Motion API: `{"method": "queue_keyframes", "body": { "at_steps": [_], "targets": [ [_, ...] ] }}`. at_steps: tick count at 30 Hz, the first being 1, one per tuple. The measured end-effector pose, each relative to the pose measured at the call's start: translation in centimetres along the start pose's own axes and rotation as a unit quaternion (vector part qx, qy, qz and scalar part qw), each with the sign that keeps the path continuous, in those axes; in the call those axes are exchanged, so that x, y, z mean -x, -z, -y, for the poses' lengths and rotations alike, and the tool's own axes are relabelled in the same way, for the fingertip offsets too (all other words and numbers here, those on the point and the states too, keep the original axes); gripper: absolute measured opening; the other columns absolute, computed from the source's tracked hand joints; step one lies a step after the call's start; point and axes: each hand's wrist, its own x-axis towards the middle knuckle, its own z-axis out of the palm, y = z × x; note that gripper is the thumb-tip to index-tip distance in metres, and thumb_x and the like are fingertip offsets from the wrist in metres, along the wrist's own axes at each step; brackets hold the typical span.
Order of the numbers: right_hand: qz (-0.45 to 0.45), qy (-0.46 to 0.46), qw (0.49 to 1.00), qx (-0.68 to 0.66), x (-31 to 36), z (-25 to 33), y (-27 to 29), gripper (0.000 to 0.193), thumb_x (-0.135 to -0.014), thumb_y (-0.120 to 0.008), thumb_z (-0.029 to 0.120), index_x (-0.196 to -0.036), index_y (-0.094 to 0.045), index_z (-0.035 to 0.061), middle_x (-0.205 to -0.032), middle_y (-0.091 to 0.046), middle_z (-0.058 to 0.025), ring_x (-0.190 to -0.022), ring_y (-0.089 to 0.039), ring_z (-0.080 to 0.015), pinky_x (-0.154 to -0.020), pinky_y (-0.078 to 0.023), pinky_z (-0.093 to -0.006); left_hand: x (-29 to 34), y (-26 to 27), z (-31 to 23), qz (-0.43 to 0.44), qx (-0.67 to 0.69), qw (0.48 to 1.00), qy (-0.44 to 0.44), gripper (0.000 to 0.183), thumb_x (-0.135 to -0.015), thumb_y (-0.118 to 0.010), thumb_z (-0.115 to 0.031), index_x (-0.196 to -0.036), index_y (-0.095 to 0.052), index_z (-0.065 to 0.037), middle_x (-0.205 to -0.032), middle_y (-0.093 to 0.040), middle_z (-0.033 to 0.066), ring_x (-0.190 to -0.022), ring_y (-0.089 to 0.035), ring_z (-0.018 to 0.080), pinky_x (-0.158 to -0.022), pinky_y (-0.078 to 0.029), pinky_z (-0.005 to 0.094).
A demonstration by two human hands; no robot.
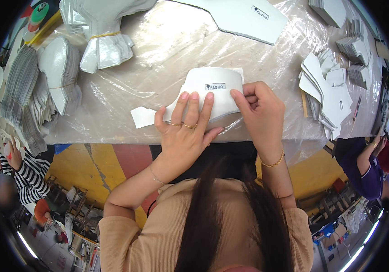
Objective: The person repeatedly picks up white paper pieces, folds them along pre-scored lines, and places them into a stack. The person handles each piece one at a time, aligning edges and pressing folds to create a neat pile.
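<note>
A white, curved cut piece (221, 76) of sheet material with a small dark printed label lies on the plastic-covered table, near its front edge. My left hand (181, 133) rests on it with fingers spread, the fingertips just below the label. At the piece's right edge, the thumb and forefinger of my right hand (263, 113) are pinched together on the rim; its other fingers are curled. A narrow white strip (142, 117) sticks out left of my left hand; whether it belongs to the same piece I cannot tell.
Banded stacks of white pieces (60, 68) fill the table's left side. A larger labelled white sheet (244, 20) lies at the far edge. Loose white pieces (326, 93) and a pen (357, 109) are on the right. Other people work at both sides, one in a striped sleeve (27, 174).
</note>
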Motion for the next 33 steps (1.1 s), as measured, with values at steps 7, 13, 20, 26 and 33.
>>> {"method": "queue_keyframes", "body": {
  "at_steps": [7,13,20,26,33],
  "targets": [
    [0.006,0.002,0.999,0.039,0.0,0.2,0.0,0.018,-0.085,-0.077,0.01,-0.087,-0.063,-0.0004,-0.078,-0.066,-0.0085,-0.063,-0.064,-0.0144,-0.056,-0.05,-0.0267,-0.3,0.4,-0.1,0.012,-0.007,1.0,0.0,0.079,-0.079,-0.074,-0.056,-0.145,-0.051,-0.02,-0.144,-0.04,0.0085,-0.136,-0.035,0.0236,-0.106,-0.019,0.0514],
    [-0.003,0.018,0.999,0.041,0.2,0.3,-0.1,0.018,-0.085,-0.077,0.012,-0.085,-0.061,0.0037,-0.08,-0.063,-0.0077,-0.06,-0.061,-0.0191,-0.055,-0.048,-0.0309,-0.8,0.4,-0.6,-0.004,-0.001,1.0,0.001,0.079,-0.077,-0.076,-0.054,-0.145,-0.051,-0.021,-0.141,-0.042,0.0079,-0.135,-0.036,0.0263,-0.103,-0.023,0.051],
    [0.008,0.008,1.0,0.025,0.0,0.3,0.0,0.017,-0.085,-0.076,0.011,-0.086,-0.061,0.0035,-0.08,-0.062,-0.008,-0.061,-0.061,-0.0189,-0.055,-0.048,-0.0303,-1.4,-0.8,-2.4,-0.018,0.027,0.999,0.014,0.082,-0.076,-0.075,-0.049,-0.144,-0.051,-0.009,-0.149,-0.04,0.0099,-0.139,-0.033,0.0321,-0.105,-0.025,0.0535],
    [0.016,0.011,0.999,0.031,0.0,0.5,1.0,0.015,-0.084,-0.076,0.008,-0.09,-0.064,0.0005,-0.097,-0.059,-0.0097,-0.073,-0.063,-0.0171,-0.058,-0.048,-0.0264,-1.1,-1.1,-2.4,-0.035,0.002,0.999,0.009,0.081,-0.078,-0.073,-0.052,-0.143,-0.052,-0.007,-0.151,-0.038,0.009,-0.14,-0.032,0.0323,-0.106,-0.024,0.0543],
    [-0.032,0.093,0.987,0.13,-0.5,-0.6,1.2,0.012,-0.083,-0.076,0.008,-0.086,-0.067,0.0006,-0.101,-0.058,-0.0104,-0.084,-0.062,-0.0215,-0.073,-0.048,-0.0321,-1.1,-1.4,-2.5,-0.025,-0.021,0.999,0.009,0.083,-0.077,-0.074,-0.054,-0.145,-0.05,-0.013,-0.15,-0.036,0.0083,-0.14,-0.03,0.0319,-0.106,-0.023,0.0557]
  ]
}}
